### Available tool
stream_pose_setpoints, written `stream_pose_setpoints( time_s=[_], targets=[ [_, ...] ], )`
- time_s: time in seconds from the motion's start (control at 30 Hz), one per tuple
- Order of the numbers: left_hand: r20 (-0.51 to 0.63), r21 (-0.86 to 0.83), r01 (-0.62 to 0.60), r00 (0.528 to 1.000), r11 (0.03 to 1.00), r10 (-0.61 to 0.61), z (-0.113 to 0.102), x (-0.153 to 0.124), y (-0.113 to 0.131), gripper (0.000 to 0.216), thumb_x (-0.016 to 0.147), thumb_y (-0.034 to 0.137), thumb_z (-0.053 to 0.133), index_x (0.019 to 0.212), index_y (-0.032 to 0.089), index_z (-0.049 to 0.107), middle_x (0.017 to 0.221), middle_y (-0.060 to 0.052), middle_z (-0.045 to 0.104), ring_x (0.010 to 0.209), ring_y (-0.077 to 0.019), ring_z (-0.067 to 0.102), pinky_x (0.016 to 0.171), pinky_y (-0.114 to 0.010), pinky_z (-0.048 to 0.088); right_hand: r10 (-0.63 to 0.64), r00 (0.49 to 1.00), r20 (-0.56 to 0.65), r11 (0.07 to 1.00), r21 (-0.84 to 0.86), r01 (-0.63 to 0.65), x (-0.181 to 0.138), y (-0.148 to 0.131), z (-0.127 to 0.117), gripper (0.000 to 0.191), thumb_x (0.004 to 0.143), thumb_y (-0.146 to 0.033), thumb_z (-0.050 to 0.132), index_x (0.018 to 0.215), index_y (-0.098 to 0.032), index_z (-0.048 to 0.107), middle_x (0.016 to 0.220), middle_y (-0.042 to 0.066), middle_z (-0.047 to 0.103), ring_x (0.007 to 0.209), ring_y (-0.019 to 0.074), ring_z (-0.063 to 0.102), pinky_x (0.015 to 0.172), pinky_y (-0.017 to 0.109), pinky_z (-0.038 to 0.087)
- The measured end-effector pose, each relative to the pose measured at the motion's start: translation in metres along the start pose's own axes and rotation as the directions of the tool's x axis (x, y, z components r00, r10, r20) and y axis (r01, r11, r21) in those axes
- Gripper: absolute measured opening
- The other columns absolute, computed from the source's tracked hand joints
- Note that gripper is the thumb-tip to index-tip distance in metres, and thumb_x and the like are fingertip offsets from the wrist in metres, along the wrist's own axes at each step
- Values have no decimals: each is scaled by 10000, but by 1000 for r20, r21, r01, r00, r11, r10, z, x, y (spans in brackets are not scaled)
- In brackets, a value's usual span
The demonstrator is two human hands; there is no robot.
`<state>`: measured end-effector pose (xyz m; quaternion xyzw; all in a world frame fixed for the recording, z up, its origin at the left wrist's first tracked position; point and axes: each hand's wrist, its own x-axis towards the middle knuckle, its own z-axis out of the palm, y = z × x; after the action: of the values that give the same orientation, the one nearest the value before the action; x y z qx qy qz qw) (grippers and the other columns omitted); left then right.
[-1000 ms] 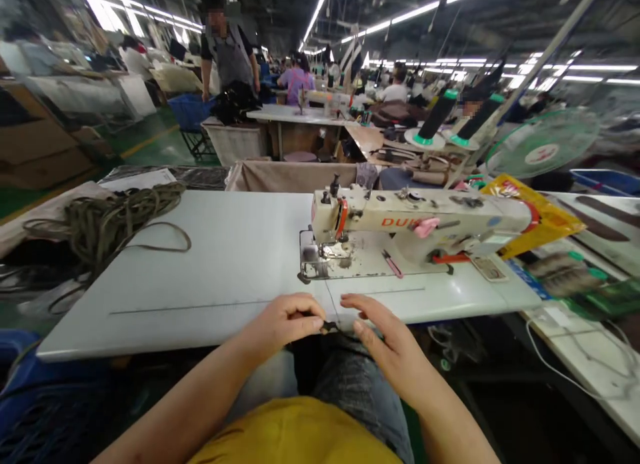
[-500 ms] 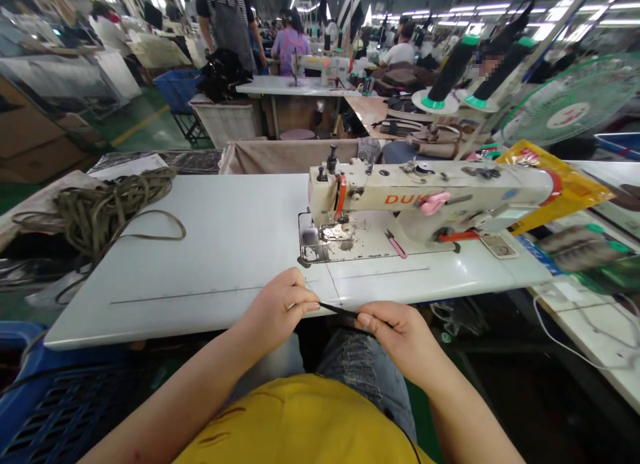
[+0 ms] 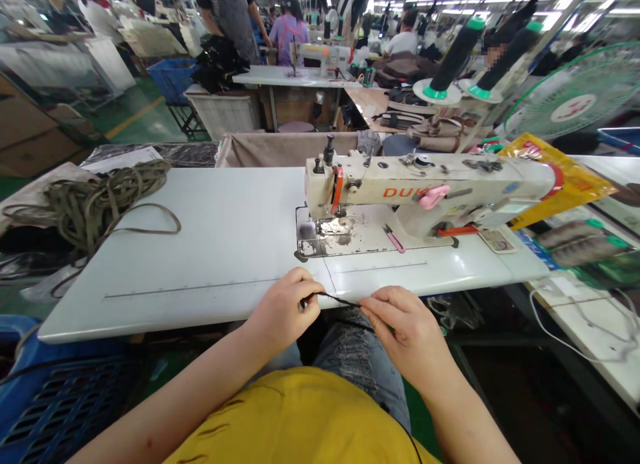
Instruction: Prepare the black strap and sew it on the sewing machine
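Note:
My left hand (image 3: 287, 311) and my right hand (image 3: 400, 327) are both closed in a pinch on a thin black strap (image 3: 337, 299), stretched between them at the front edge of the white table (image 3: 215, 251). The strap's far parts are hidden in my fingers. Just beyond the hands stands a cream sewing machine (image 3: 425, 191) with its needle area (image 3: 330, 227) at the left end. A pink-handled snipper (image 3: 394, 239) lies on the machine bed.
A tangled pile of olive webbing (image 3: 100, 201) lies on the table's left end. A blue crate (image 3: 60, 397) sits low at the left. A yellow bag (image 3: 560, 177), thread cones (image 3: 455, 57) and a fan (image 3: 575, 104) are at the right. Other people work at tables behind.
My hands have drawn apart a little with the strap between them, from nearly touching to stretched. The view has tilted down slightly.

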<state>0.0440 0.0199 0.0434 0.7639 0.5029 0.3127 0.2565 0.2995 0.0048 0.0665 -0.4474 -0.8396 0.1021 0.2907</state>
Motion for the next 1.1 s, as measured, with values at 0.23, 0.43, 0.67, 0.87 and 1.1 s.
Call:
stream_pose_setpoints(
  time_s=[0.23,0.43,0.67,0.87,1.1],
  targets=[
    [203,-355,266,958,896,-204,2,6,5,195,864,222,650,967,209,816,960,-60,797,954,-235,688,920,-368,498,-144,984,-103,967,-224,118,-11,-5,9,253,985,-112,586,1187,-201,710,946,91,727,841,219,627,778,385,529],
    [469,-651,543,837,530,-282,2,6,8,245,807,370,779,954,180,827,980,-70,787,951,-215,663,879,-313,484,-146,969,-200,941,-330,73,-14,-1,11,275,977,-104,609,1233,-185,671,965,93,734,838,214,660,760,360,548],
    [551,-632,508,826,585,-122,2,10,13,186,786,315,808,915,187,846,938,-48,693,892,-181,636,852,-283,476,114,964,-240,993,21,-113,-7,-4,23,174,998,-154,603,1120,-226,705,992,63,737,894,189,719,826,321,600],
    [631,-645,590,770,485,-97,13,9,12,279,787,292,796,1038,173,820,788,-6,638,717,-121,529,677,-243,404,393,912,-114,864,384,-325,-8,-5,36,166,966,-222,621,1122,-231,676,990,46,727,875,179,715,808,309,601],
    [504,-743,520,849,422,-159,29,10,13,497,795,314,805,1266,175,731,816,7,577,680,-106,504,643,-253,408,476,878,60,763,469,-445,-7,-11,25,184,946,-296,562,875,-200,703,822,28,693,743,174,635,679,287,497]
  ],
)
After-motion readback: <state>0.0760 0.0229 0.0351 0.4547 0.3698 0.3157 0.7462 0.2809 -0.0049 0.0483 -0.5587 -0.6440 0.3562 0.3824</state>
